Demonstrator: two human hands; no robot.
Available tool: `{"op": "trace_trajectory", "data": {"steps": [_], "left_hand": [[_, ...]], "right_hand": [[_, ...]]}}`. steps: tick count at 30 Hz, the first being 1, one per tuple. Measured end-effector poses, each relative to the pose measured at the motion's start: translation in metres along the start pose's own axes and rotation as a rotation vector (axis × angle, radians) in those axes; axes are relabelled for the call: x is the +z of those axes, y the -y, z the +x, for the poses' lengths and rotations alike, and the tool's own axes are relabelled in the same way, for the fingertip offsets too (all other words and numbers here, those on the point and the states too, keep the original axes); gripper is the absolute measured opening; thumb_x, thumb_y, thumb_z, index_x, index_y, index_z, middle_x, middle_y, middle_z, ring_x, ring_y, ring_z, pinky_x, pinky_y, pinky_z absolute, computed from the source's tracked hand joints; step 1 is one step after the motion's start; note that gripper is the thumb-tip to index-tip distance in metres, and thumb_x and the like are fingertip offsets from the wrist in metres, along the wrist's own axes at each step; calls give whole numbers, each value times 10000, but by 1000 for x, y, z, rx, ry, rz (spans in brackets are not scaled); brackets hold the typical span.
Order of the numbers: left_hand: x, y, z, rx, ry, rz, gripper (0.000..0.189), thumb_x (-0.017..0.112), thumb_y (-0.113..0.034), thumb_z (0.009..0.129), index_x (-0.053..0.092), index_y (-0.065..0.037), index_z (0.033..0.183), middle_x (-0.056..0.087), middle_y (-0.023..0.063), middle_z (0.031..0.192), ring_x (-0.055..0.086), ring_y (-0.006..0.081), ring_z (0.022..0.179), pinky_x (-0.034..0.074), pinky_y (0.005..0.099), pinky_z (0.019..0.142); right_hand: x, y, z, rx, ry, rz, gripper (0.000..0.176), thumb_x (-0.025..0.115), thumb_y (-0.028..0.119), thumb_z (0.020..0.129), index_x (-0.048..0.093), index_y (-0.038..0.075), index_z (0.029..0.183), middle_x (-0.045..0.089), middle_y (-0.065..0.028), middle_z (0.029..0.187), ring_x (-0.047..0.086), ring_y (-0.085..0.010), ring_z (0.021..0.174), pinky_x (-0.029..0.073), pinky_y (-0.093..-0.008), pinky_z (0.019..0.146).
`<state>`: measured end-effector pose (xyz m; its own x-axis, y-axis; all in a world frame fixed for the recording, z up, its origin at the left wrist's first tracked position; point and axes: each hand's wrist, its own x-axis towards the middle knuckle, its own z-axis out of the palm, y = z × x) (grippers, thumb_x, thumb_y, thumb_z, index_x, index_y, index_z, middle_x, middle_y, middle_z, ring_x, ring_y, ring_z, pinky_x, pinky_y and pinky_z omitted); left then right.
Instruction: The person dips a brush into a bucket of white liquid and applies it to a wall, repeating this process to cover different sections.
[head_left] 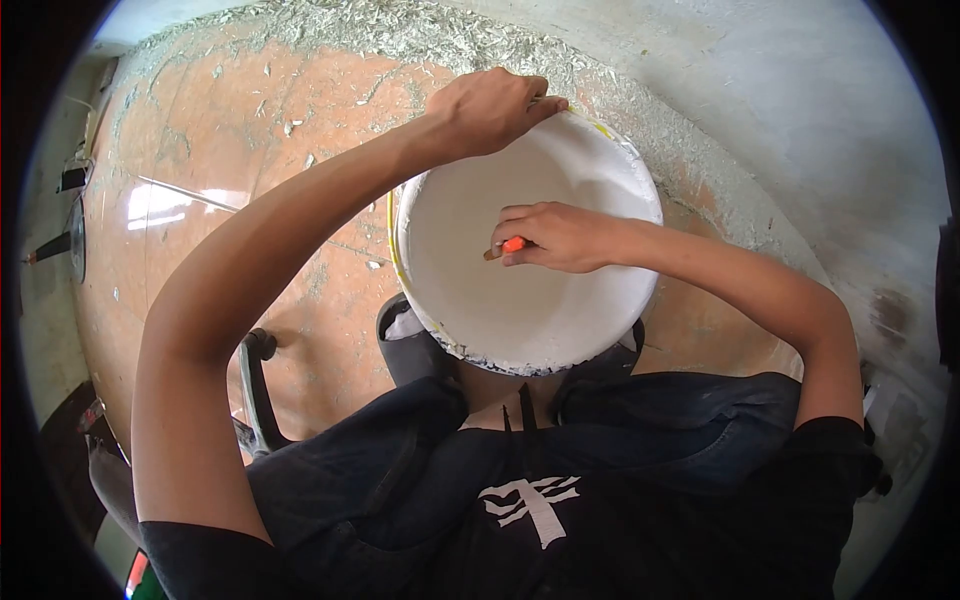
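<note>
A round white bucket (450, 240) stands between my feet, tilted slightly so that its pale inside faces me. My left hand (492, 110) grips its far rim, the fingers bent over the edge. Inside the bucket, my right hand (555, 237) is closed around a small orange-handled tool (514, 244). A short brownish end of the tool sticks out to the left of my fingers; its exact kind does not show. Dried white and dark residue lines the near rim, and yellow marks run along the left edge.
Whitish flakes and shavings (370, 35) lie heaped along the wall, with smaller bits scattered over the orange-brown tiled floor (330, 220). A black chair-base leg with a caster (258, 350) stands at the left. A pale wall (760, 90) curves around the right.
</note>
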<state>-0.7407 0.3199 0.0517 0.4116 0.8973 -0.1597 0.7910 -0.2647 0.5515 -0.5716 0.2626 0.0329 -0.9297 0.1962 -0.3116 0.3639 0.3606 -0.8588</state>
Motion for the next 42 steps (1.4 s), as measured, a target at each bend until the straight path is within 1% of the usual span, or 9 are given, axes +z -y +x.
{"op": "trace_trajectory", "data": {"steps": [1, 11, 13, 16, 26, 28, 32, 38, 42], "left_hand": [[-3, -2, -1, -47, 73, 16, 518, 369, -495, 951, 611, -39, 983, 653, 190, 800, 635, 363, 783, 508, 457, 705], [1, 1, 0, -14, 46, 40, 513, 366, -488, 954, 608, -36, 967, 654, 184, 804, 633, 355, 789, 506, 460, 701], [5, 3, -1, 63, -98, -25, 469, 422, -451, 942, 574, -18, 848, 566, 206, 603, 567, 393, 601, 442, 473, 580], [1, 0, -1, -11, 30, 43, 512, 372, -490, 951, 605, -34, 966, 657, 180, 778, 637, 354, 758, 508, 456, 681], [2, 0, -1, 1, 8, 60, 510, 373, -488, 952, 615, -38, 950, 655, 173, 745, 643, 340, 731, 509, 456, 658], [1, 0, -1, -9, 22, 60, 509, 375, -486, 951, 613, -36, 944, 654, 174, 745, 642, 342, 730, 509, 455, 664], [2, 1, -1, 0, 19, 41, 510, 376, -489, 950, 610, -36, 943, 653, 177, 748, 639, 348, 737, 508, 455, 674], [-1, -2, -3, -22, 39, 30, 515, 370, -499, 947, 608, -43, 957, 655, 178, 780, 635, 358, 765, 504, 464, 696], [4, 3, -2, 32, -30, 21, 492, 386, -481, 948, 594, -36, 914, 610, 184, 685, 607, 368, 681, 477, 467, 640]], "right_hand": [[-4, 1, -1, -25, 10, -42, 223, 560, 231, 877, 595, 16, 929, 568, -138, 879, 571, -330, 849, 437, -421, 780], [-18, -6, -20, 99, -222, -158, 238, 542, 215, 892, 606, 8, 991, 588, -159, 971, 580, -329, 901, 452, -407, 815], [-7, -7, -18, -48, -174, -73, 226, 558, 205, 884, 609, 6, 976, 598, -152, 989, 582, -322, 911, 450, -404, 826], [-7, 3, -19, -64, -4, 41, 231, 573, 203, 873, 612, 2, 978, 605, -146, 986, 582, -317, 918, 448, -400, 827], [-25, 4, -26, 181, 97, -362, 237, 522, 206, 903, 599, -5, 979, 586, -143, 966, 582, -319, 873, 459, -393, 781], [-25, 4, -26, 155, -103, -291, 206, 511, 176, 887, 600, -7, 912, 579, -154, 918, 581, -338, 875, 458, -425, 782], [-11, -8, -19, -9, -179, -273, 203, 513, 184, 893, 603, 4, 919, 573, -143, 929, 583, -326, 873, 463, -409, 781], [-7, 3, -16, -105, 69, -67, 197, 522, 202, 897, 603, 28, 940, 591, -119, 961, 584, -309, 884, 459, -411, 797], [-22, 7, -17, 90, 180, -268, 211, 519, 201, 901, 594, 14, 962, 587, -119, 965, 586, -306, 875, 459, -405, 784]]}}
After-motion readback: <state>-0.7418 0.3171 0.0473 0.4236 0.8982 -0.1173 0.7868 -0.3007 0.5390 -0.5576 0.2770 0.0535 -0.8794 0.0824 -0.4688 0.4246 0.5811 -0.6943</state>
